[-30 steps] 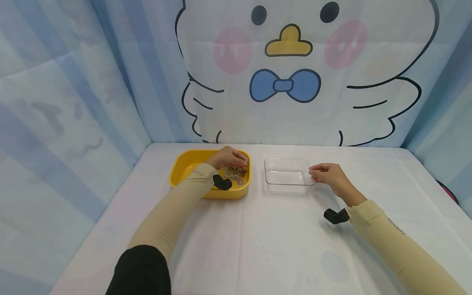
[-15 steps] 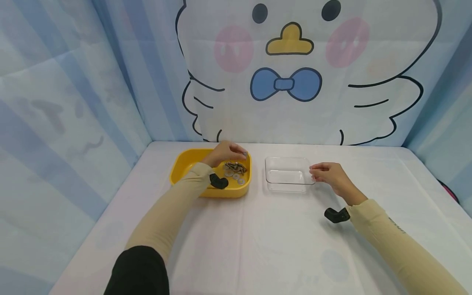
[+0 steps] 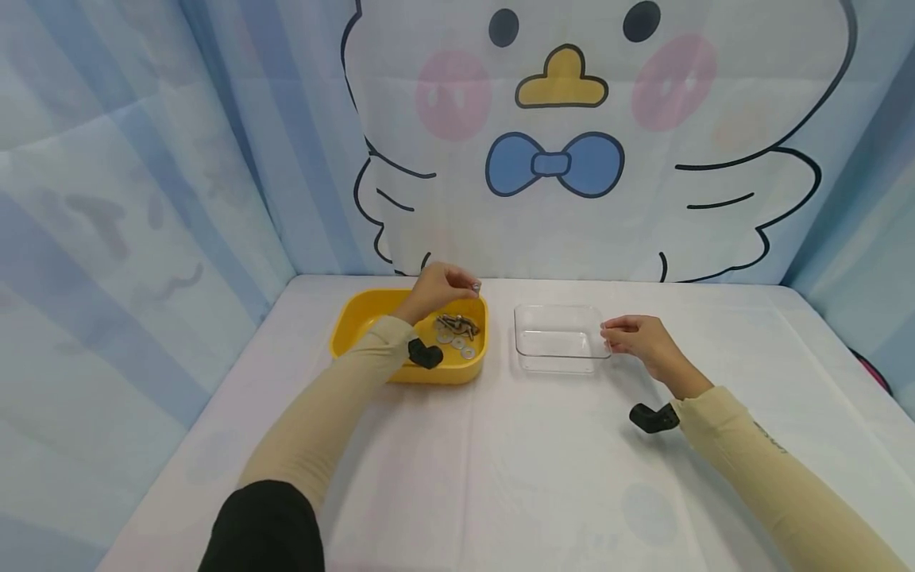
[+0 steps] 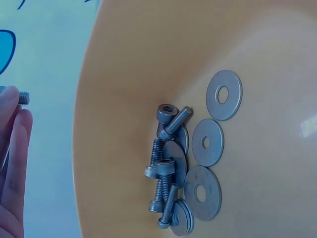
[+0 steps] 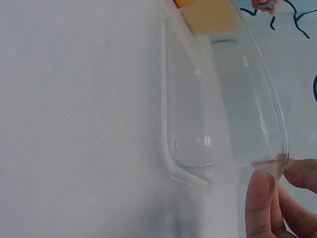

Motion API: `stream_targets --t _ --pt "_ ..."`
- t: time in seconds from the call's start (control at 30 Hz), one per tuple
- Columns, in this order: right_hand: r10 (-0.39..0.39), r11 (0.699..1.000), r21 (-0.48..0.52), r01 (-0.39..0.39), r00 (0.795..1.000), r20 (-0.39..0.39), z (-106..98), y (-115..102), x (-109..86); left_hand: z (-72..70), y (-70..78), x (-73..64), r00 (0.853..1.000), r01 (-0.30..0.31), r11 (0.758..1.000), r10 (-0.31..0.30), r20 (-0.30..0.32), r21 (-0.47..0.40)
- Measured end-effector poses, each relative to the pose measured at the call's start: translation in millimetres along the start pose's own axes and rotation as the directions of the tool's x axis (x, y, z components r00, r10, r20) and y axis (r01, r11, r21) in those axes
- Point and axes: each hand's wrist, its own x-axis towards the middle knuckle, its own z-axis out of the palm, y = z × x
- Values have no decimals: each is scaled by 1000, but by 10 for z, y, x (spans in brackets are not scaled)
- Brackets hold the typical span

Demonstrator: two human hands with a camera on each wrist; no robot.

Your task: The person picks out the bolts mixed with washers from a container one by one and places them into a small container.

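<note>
My left hand (image 3: 442,292) is raised over the far right rim of the yellow bin (image 3: 348,318), pinching a small bolt (image 4: 24,97). Only the bolt's threaded end sticks out past the fingertips in the left wrist view; its rest is hidden. Below, in the bin, lie several socket-head bolts (image 4: 166,168) in a loose pile, some on top of washers. Beside them are flat round washers (image 4: 224,95). My right hand (image 3: 643,345) grips the right rim of a clear plastic box (image 3: 561,356), thumb on one side of the wall and fingers on the other. Nothing shows inside that box.
A white cloth covers the table (image 3: 543,469). Close behind it hangs a printed curtain (image 3: 443,214), with more curtain down both sides. A narrow strip of table separates the yellow bin from the clear box.
My left hand has risen from the bolts and washers to above the bin's far rim, carrying the bolt. My right hand and the clear box stay where they were.
</note>
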Motion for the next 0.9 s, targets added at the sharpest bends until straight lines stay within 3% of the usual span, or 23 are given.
stream_targets --t 0.2,0.47,0.63,0.9 --pt "1 1000 4 -1 1000 1 -2 3 5 -8 49 -22 995 -80 995 83 -49 62" --pt "-4 1000 9 4 1000 7 -4 7 11 -8 163 -77 983 -167 978 175 -54 129" --pt "-7 1000 17 7 1000 10 -9 7 7 5 215 -104 964 -241 953 256 -66 186" --pt "-10 1000 17 10 1000 8 -8 3 9 91 303 -114 931 -341 920 359 -67 192"
